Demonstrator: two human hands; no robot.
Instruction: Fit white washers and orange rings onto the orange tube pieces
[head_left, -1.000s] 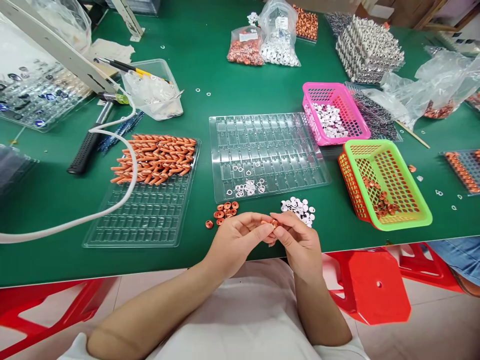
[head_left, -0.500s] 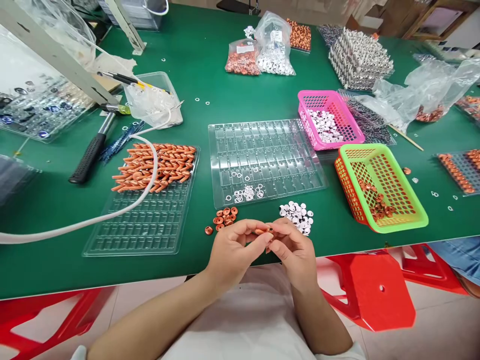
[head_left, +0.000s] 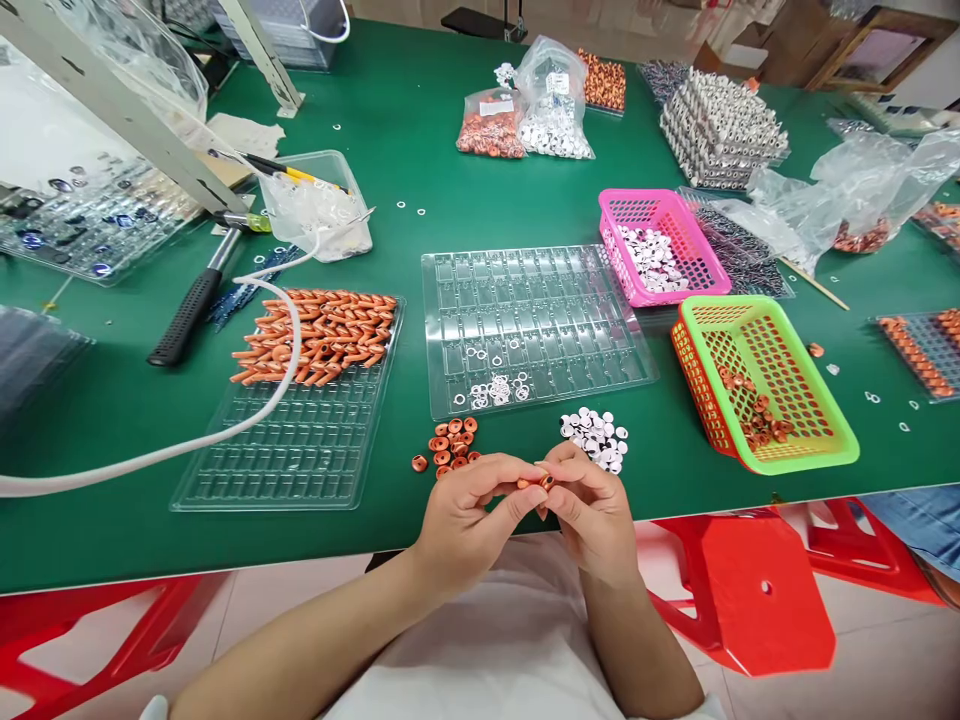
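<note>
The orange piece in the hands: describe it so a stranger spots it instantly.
At the near edge of the green table, the left hand and right hand meet. Pinched between them is the orange piece, the only one held up; the other orange rings lie loose nearby.

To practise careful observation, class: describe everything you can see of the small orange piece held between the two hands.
The small orange piece is short and copper-coloured and looks like metal; it is too small to show finer parts. It lies roughly level, pinched between the fingertips of the left hand and the right hand. It sits over the near edge of the green table, just in front of the loose orange rings and the white discs.
</note>
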